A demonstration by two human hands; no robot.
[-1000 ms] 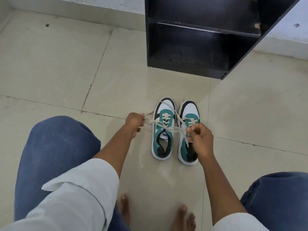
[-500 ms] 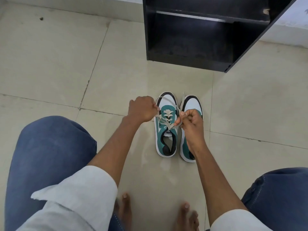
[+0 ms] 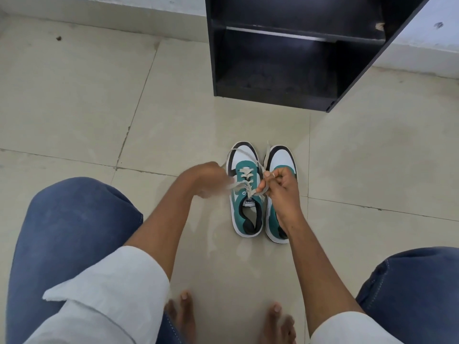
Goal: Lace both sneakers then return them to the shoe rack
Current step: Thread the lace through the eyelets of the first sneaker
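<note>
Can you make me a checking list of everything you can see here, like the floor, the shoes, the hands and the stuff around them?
Surface: pale tiled floor, a few dark specks, grout lines showing.
Job's things: left sneaker and right sneaker stand side by side, toes toward the shoe rack; neither is on the rack.
Lace: the left sneaker's lace is crossed through the eyelets, ends held by both hands.
Clutter: nothing seen.
Grippers: left hand blurred, closed on a lace end; right hand pinches the other end over the right sneaker.
Cables: nothing seen.
Surroundings: the rack's visible shelves hold nothing; white wall behind; the person's knees and bare feet at the bottom.
</note>
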